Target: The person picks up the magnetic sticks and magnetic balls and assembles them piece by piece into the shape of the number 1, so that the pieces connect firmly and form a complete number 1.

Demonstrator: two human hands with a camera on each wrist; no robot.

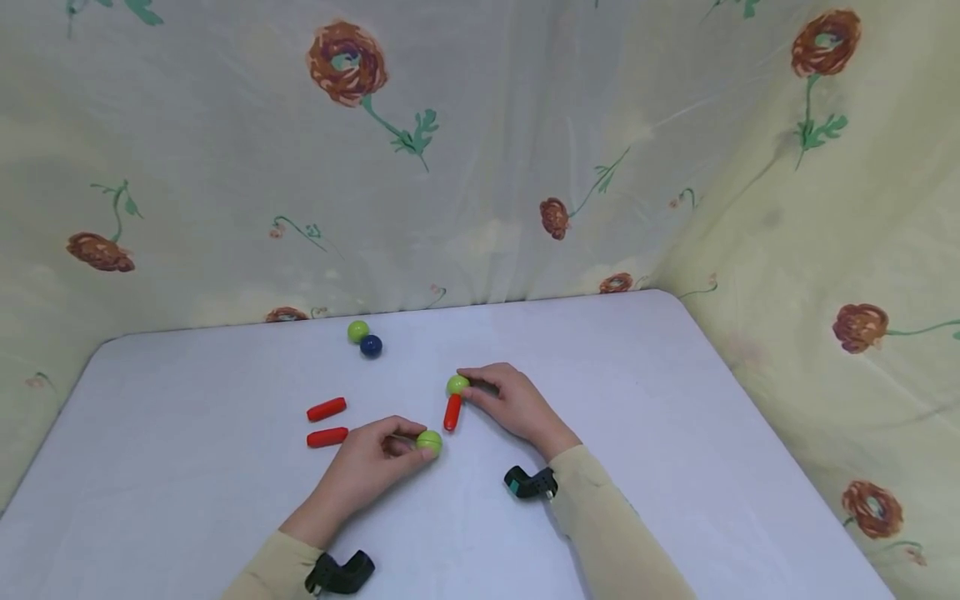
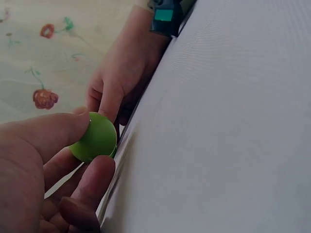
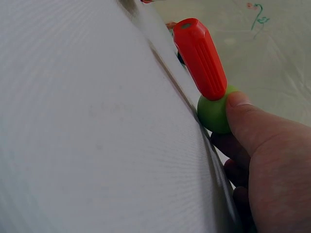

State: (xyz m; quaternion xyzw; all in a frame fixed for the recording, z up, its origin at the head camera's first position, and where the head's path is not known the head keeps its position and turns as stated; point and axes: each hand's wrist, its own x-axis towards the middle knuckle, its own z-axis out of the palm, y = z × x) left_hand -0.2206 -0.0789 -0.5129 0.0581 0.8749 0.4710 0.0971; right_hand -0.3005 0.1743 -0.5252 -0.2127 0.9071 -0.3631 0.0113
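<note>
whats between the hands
Head view: a green ball pinched by the left hand, another green ball by the right hand, and a red stick touching the second.

"Can you read anything on the green ball [image 1: 429, 440] in the left hand [image 1: 375, 460]?"
"No, no letters or numbers I can make out."
"And the red stick [image 1: 452, 413] beside the right hand [image 1: 516, 406], or the black wrist device [image 1: 531, 482] behind it?"
"Nothing legible there either: no brand, no sign."

1. Pale white, flat-topped bench [image 1: 645, 383]; far corners rounded.
2. Cream, flower-printed fabric sheet [image 1: 495, 108]; hangs behind bench's far edge and along its right side, lightly creased.
3. Rust-red printed blooms [image 1: 347, 63], green-stemmed, scattered across the fabric sheet.
</note>
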